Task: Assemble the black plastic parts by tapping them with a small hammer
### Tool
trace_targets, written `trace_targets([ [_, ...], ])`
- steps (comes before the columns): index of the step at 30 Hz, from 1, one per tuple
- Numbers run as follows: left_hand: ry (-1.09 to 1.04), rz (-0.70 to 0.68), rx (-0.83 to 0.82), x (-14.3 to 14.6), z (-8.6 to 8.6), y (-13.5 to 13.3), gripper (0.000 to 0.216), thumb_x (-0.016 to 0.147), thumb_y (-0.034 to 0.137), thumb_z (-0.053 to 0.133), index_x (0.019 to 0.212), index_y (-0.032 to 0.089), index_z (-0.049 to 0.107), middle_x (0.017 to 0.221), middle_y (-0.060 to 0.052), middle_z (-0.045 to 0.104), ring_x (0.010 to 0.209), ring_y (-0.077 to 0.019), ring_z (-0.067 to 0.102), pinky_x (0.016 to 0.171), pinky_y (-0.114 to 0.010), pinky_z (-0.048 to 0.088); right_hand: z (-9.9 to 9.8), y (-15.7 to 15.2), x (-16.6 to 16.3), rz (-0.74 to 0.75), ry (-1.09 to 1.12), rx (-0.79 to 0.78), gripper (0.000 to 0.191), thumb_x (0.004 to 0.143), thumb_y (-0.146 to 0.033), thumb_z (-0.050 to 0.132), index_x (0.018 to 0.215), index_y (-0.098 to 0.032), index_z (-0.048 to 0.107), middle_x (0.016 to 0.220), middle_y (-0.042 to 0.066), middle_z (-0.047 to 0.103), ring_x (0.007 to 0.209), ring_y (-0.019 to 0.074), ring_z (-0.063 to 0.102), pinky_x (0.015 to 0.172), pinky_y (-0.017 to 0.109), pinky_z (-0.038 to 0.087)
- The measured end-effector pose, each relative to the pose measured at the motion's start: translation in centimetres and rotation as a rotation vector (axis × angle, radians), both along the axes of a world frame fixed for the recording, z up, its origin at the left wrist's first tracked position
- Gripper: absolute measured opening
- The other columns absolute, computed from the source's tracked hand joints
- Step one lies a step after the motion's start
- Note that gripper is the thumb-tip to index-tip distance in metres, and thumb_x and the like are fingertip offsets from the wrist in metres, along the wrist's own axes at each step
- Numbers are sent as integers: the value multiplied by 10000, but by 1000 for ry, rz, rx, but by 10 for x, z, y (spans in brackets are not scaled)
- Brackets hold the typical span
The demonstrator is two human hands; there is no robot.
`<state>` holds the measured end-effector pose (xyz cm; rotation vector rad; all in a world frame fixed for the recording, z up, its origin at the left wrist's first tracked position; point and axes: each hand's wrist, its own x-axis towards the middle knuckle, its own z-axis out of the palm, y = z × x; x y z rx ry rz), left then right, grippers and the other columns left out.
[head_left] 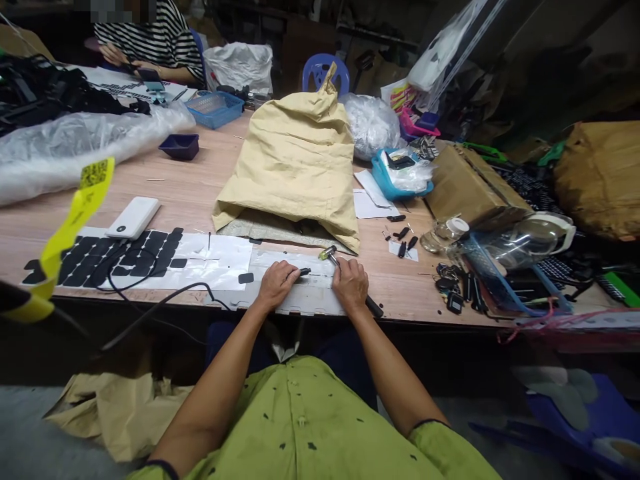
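I find the left hand (pixel 277 285) with its grip closed on a black piece (pixel 304 271), over the pale board (pixel 313 293) at the tabletop's (pixel 415 293) near edge. The right hand (pixel 351 287) has its grip around the hammer (pixel 328 253). I judge the step as working the piece with the hammer; the next move calls for a steady hold, left fingers clear. Toward the right edge, a blue bowl (pixel 384 179) holds clear plastic and something black. The purple tray's (pixel 181 148) contents I cannot determine.
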<state>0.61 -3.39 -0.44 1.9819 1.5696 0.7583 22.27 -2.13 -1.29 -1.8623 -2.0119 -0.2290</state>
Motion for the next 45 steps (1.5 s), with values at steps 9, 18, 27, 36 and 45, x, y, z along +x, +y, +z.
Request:
trace_targets([
  [9,-340,-17,43,-1,16,-71,338,990,428,413,999,211,672,906,-54,702,819,-191,634,762,-315,510,2,1,-4,-2,-21,-18,280,925,-190,490,1141,-205,667,941,87,580,882,238,472,707,319,322],
  [18,125,151,-490,3,-34,-126,255,933,363,498,955,210,701,798,-73,741,771,-237,710,680,-302,493,3,1,-6,-13,-10,-28,285,924,-189,486,1147,-203,663,958,99,585,900,252,481,713,332,327],
  [27,-184,-183,-501,17,28,-78,289,858,452,577,872,212,737,652,-3,682,631,-176,625,580,-258,433,2,1,-5,0,-14,-17,287,928,-188,480,1150,-198,660,950,101,582,889,251,477,700,334,326],
  [36,-63,618,-207,32,50,109,136,850,238,565,858,166,680,951,-149,734,979,-307,676,816,-386,516,1,-1,-6,12,-27,-14,282,921,-188,484,1139,-200,662,932,92,575,888,245,474,706,330,332],
  [45,15,599,-350,24,45,130,234,685,247,744,895,168,679,1001,-166,728,1040,-353,681,800,-392,530,3,-2,-7,14,-15,-36,280,924,-195,485,1145,-208,656,942,93,570,894,246,475,713,332,336],
])
